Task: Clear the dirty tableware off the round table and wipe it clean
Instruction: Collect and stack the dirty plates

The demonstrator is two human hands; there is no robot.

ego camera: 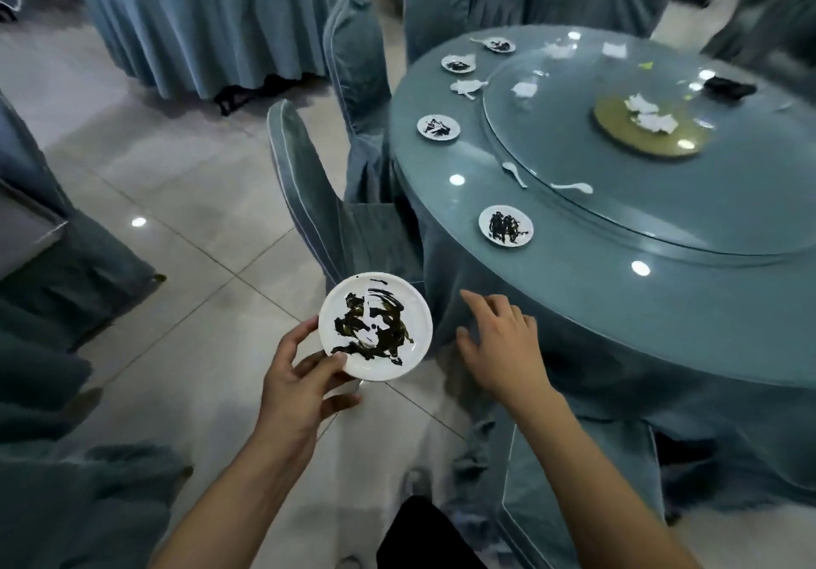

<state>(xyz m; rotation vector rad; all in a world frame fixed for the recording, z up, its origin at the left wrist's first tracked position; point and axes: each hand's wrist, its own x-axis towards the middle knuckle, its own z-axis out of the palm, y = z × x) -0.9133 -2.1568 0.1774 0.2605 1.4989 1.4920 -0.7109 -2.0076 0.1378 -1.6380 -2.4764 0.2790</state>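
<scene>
Left hand holds dirty plate off the counter, right hand free beside the cloth.

Left hand (293, 381) grip is curled on the rim of a white plate (375, 325) smeared with dark sauce, thumb on top edge, fingers under; plate is held level over the floor, just beside the round counter (662, 303). Right hand (501, 341) grip is loose, fingers spread and relaxed, holding nothing, in front of the hanging blue tablecloth (508, 268). On the counter: near dirty plate (506, 226), three more dirty plates (438, 126) along the far-left edge, two white spoons (514, 173) by the glass turntable (662, 180), crumpled napkins (649, 116) and a dark cloth (728, 88) on the turntable. Covered chairs (309, 197) stand around the counter.
</scene>
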